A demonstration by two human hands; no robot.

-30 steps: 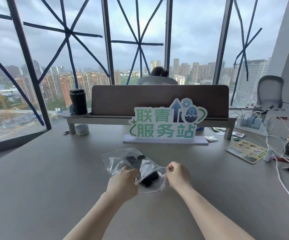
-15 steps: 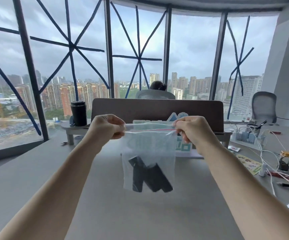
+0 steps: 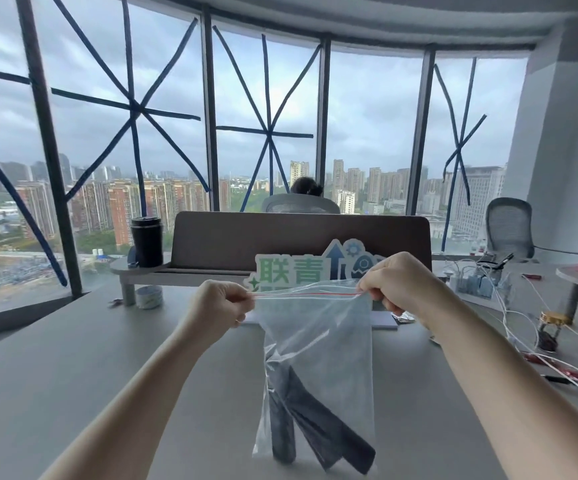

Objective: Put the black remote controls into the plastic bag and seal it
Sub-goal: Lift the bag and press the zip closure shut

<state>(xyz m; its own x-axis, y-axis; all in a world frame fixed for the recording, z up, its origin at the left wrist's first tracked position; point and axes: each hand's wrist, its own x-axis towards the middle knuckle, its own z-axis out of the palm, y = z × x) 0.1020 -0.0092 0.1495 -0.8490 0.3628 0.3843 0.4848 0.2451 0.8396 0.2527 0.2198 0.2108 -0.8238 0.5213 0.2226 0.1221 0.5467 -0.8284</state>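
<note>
A clear plastic zip bag [image 3: 329, 344] hangs in the air above the grey table [image 3: 73, 375], held up by its top edge with the red zip line. My left hand [image 3: 220, 304] pinches the bag's top left corner. At the top right corner my right hand [image 3: 396, 284] pinches the same edge. The black remote controls [image 3: 315, 427] lie at the bottom of the bag, splayed apart and leaning on each other. The zip strip is stretched taut between my hands; I cannot tell if it is fully closed.
A green-lettered sign [image 3: 298, 271] stands behind the bag, before a brown desk divider [image 3: 280, 237]. A black tumbler [image 3: 147, 240] sits on a shelf at left, a tape roll [image 3: 148, 296] below it. White cables [image 3: 522, 341] and small gadgets crowd the right side. A person sits beyond the divider.
Both hands lifted the bag from the table and hold it hanging. Since half a second ago the remotes have slid lower in view and the bag has tilted slightly.
</note>
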